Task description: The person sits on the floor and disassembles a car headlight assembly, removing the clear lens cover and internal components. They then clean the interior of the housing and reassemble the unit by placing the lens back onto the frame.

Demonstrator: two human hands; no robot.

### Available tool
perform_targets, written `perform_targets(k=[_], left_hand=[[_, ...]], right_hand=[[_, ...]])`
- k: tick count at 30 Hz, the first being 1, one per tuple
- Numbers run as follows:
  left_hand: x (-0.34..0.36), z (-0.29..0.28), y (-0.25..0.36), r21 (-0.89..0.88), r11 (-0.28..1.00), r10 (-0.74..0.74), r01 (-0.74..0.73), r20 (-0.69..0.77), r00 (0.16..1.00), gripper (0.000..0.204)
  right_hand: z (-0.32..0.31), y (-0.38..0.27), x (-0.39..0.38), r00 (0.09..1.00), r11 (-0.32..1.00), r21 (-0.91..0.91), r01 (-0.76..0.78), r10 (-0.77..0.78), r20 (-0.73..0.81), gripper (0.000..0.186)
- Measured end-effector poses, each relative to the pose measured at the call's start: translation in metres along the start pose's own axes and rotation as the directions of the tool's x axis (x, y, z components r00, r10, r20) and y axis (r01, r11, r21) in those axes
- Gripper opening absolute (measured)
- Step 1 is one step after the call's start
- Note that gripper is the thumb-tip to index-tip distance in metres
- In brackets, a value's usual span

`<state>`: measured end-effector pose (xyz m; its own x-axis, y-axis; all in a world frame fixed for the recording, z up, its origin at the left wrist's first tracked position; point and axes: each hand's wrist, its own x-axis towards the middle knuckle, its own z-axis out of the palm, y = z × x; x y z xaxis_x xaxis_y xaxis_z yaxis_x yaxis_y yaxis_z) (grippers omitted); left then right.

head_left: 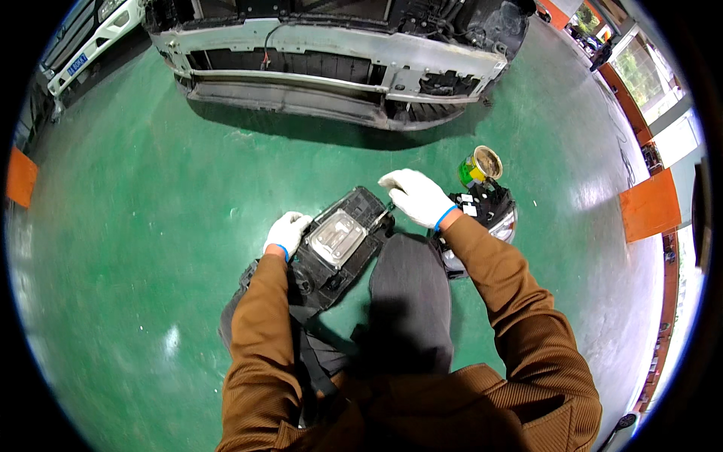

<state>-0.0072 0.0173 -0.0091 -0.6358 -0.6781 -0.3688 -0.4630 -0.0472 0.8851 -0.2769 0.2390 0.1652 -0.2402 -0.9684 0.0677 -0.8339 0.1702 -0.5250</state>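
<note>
A black plastic vehicle lamp unit (350, 197) with a clear rectangular lens (337, 238) lies tilted in front of my knees. My left hand (286, 232), in a white glove, is closed on the unit's left edge. Above its right edge is my gloved right hand (416, 197), fingers curled in. A thin shiny rod (379, 217) runs from beneath those fingers toward the lens frame; it looks like a tool shaft, but the grip is hidden by the glove. To the right of my knee sits a headlight (506, 224) with a black back, partly covered by my right arm.
Just beyond the headlight stands an open round tub (488, 162) with a green and yellow side. A vehicle front with its bumper beam (324, 47) exposed spans the far side. Another white vehicle (90, 53) is at far left. Orange panels (649, 205) stand along the right.
</note>
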Motion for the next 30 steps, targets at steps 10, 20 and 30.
perform_targets(k=[10,20,30], left_hand=[[0.007,0.000,-0.017,0.001,1.000,0.013,-0.013,-0.042,0.999,0.036],[0.000,0.003,-0.004,-0.029,1.000,-0.004,0.003,-0.025,1.000,0.036],[0.006,0.003,-0.013,-0.016,1.000,0.015,-0.015,-0.032,0.999,0.036]], right_hand=[[0.004,-0.013,0.006,0.963,0.956,-0.113,-0.270,0.269,-0.022,0.034],[0.019,-0.001,0.001,0.992,0.982,0.188,-0.011,0.034,-0.122,0.044],[0.022,0.005,0.012,0.869,0.901,0.413,-0.130,0.304,-0.390,0.030]])
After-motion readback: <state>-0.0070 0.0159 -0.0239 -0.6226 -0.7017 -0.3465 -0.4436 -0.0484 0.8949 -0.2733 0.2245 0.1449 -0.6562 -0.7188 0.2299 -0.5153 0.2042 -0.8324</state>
